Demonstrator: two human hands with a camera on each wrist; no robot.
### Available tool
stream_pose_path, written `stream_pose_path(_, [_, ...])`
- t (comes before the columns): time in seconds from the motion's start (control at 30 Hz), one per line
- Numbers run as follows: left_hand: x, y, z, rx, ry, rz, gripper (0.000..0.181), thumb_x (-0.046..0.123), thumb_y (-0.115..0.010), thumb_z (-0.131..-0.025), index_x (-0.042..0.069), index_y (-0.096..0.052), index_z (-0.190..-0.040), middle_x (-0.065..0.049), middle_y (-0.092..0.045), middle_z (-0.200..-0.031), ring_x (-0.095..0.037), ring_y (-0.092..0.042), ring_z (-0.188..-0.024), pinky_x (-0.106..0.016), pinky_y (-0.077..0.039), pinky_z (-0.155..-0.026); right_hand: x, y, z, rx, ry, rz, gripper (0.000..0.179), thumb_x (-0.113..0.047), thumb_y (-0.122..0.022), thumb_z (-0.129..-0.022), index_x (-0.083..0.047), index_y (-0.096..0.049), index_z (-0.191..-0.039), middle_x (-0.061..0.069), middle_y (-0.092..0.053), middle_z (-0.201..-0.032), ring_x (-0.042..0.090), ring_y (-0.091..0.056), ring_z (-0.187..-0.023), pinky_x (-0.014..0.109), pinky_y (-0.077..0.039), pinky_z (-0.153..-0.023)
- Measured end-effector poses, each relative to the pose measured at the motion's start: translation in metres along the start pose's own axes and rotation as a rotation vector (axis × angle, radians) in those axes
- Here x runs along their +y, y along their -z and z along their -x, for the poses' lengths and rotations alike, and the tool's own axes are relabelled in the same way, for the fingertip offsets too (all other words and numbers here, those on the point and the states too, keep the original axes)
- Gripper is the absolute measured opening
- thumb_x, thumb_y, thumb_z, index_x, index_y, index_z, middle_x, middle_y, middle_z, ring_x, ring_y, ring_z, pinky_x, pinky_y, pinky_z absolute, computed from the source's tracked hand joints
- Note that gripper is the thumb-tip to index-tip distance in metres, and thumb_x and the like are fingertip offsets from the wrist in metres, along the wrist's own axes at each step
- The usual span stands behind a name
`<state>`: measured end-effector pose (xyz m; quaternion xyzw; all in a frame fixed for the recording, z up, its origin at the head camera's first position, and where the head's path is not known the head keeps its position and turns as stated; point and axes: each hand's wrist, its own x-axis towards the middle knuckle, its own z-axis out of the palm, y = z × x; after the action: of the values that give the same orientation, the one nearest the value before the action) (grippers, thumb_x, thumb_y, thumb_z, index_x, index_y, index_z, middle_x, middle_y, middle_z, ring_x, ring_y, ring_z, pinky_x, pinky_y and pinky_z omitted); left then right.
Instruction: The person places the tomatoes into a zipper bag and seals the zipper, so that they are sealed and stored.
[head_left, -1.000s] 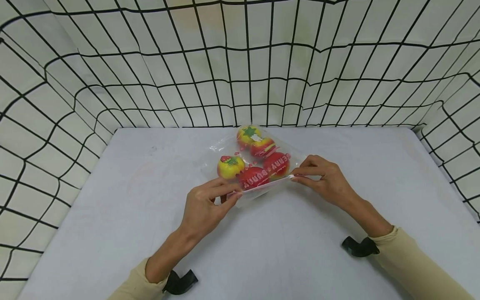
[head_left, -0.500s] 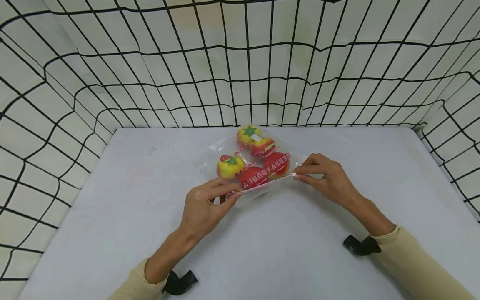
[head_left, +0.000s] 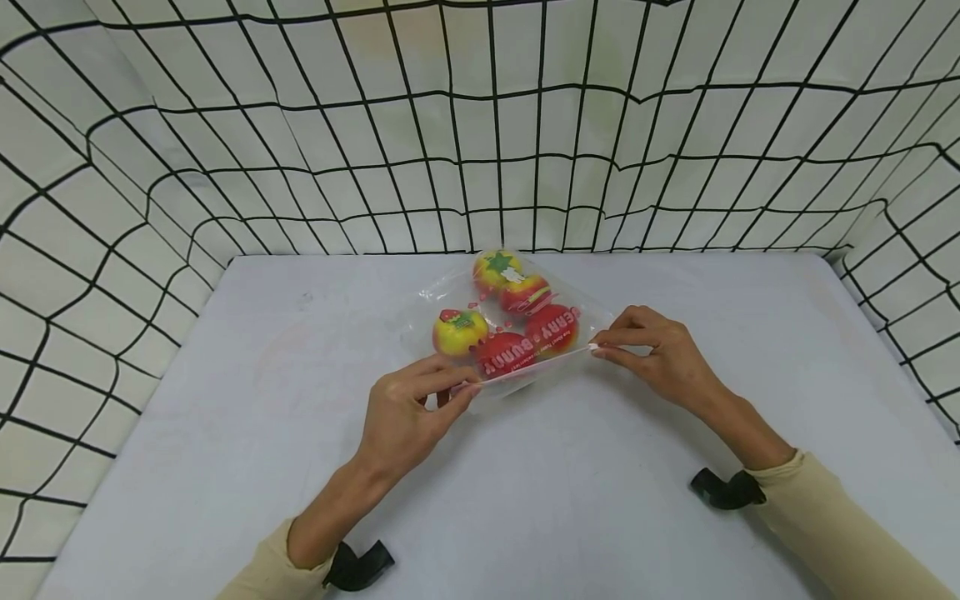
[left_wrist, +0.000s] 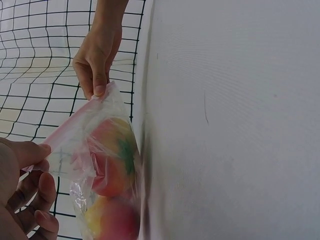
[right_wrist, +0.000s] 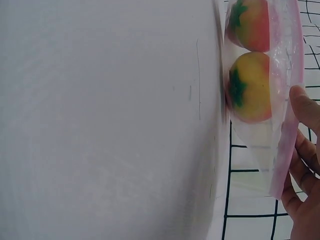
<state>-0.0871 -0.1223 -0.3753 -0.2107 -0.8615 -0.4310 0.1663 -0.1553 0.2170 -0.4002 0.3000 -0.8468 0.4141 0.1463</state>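
A clear zip bag [head_left: 534,367] with red lettering lies near the table's far edge, its mouth edge raised toward me. Inside are several red and yellow toy fruits [head_left: 459,333] with green leafy tops. My left hand [head_left: 405,421] pinches the mouth's left part between thumb and index finger, while its other fingers curl loosely in the left wrist view. Farther right, my right hand [head_left: 663,358] pinches the same edge, a small white piece [head_left: 594,346] showing at its fingertips. In the right wrist view, the thumb lies against the pink zip strip [right_wrist: 287,145].
A white-covered table [head_left: 570,492] stretches under both arms. Black netting [head_left: 495,133] over pale walls rises behind the table and along both sides. Dark wrist-worn pieces hang below the left sleeve [head_left: 281,567] and the right sleeve [head_left: 832,517].
My right hand has slid slightly right and away along the bag's mouth edge, the small white piece moving with its fingertips. My left hand and the toy fruits stay almost in place.
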Motion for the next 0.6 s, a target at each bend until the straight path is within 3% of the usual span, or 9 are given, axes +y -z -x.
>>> stream_pose_path(0.6, [-0.0008, 0.0, 0.0004, 0.005, -0.009, 0.0, 0.015, 0.011, -0.086, -0.085, 0.015, -0.085, -0.1, 0.005, -0.074, -0.085, -0.006, -0.055, -0.068, -0.019, -0.043, -0.051, 0.0087, 0.0039, 0.0017, 0.005, 0.001, 0.079, 0.034, 0.008, -0.087, -0.073, -0.009, -0.084, -0.102, 0.0, -0.069, -0.091, 0.002, -0.055, -0.089, 0.015, -0.047, -0.071])
